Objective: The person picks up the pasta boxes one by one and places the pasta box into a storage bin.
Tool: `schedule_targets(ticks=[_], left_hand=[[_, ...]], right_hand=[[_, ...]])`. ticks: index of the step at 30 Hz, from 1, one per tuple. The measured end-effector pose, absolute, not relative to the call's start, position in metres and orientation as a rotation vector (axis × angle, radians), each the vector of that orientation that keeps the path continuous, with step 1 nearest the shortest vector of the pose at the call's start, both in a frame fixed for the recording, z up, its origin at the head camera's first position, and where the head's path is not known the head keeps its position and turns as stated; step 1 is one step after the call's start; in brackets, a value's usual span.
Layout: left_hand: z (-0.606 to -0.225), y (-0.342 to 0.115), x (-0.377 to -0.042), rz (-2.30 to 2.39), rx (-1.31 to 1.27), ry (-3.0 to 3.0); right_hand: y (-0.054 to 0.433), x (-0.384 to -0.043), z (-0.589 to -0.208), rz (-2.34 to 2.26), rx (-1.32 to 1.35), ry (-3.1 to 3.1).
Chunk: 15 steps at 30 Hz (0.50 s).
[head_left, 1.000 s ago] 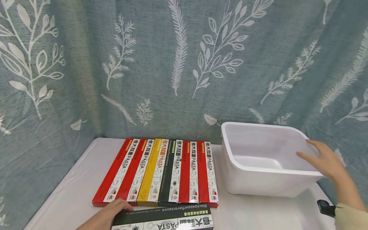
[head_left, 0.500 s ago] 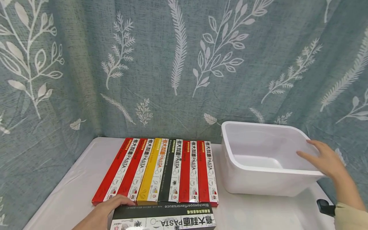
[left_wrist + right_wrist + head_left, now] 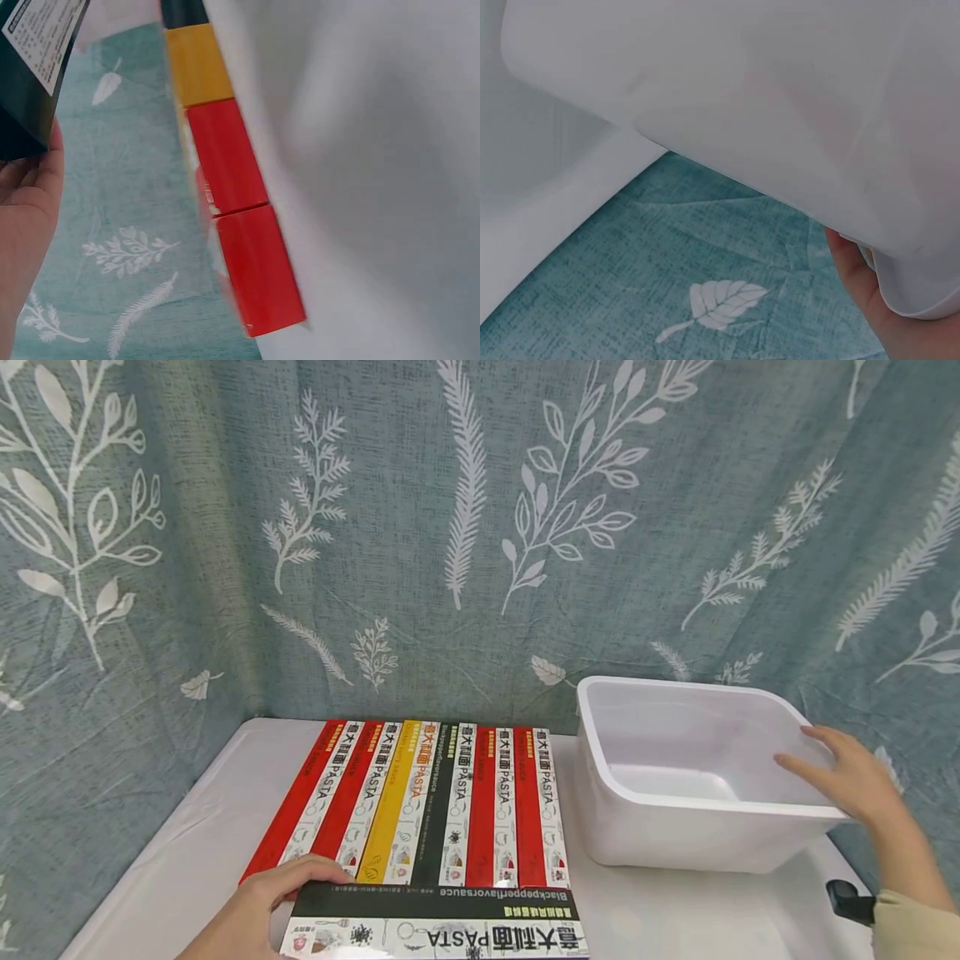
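Note:
In the head view, my left hand (image 3: 258,897) grips the left end of a black-and-white pasta box (image 3: 427,935), held crosswise in front of a row of similar boxes. The left wrist view shows that hand (image 3: 30,195) beneath the dark box's end (image 3: 26,90), which stands clear of the table. My right hand (image 3: 855,777) holds the right rim of a white plastic tub (image 3: 675,839), thumb and fingers over the edge. From the right wrist, part of the hand (image 3: 870,300) shows at the rim of the tub (image 3: 742,112).
Several pasta boxes lie side by side: red ones (image 3: 480,827), a yellow one (image 3: 382,835) and a black one (image 3: 429,843). Right of them stands the tub on the white tabletop (image 3: 675,918). A leaf-patterned curtain (image 3: 390,527) hangs behind. A black camera part (image 3: 851,902) sits at my right wrist.
My left hand has raised the black pasta box slightly and tipped it, so more of its white face shows; it now overlaps the row's near ends. The right hand and tub stay put.

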State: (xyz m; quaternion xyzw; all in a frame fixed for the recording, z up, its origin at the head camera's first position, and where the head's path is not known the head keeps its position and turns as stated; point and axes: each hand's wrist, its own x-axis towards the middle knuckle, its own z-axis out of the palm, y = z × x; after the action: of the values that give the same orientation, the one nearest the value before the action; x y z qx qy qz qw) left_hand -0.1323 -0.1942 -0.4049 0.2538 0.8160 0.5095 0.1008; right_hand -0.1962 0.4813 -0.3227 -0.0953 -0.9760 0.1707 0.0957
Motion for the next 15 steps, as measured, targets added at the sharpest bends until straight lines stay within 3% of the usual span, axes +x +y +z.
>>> schedule_targets(ticks=[5, 15], left_hand=[[-0.388, -0.188, -0.131, 1.655, 0.706, 2.401], [-0.359, -0.165, -0.152, 1.781, 1.126, 2.589]], right_hand=[[0.482, -0.196, -0.322, 0.500, -0.281, -2.889], [0.485, -0.196, -0.322, 0.527, -0.250, -2.910]])
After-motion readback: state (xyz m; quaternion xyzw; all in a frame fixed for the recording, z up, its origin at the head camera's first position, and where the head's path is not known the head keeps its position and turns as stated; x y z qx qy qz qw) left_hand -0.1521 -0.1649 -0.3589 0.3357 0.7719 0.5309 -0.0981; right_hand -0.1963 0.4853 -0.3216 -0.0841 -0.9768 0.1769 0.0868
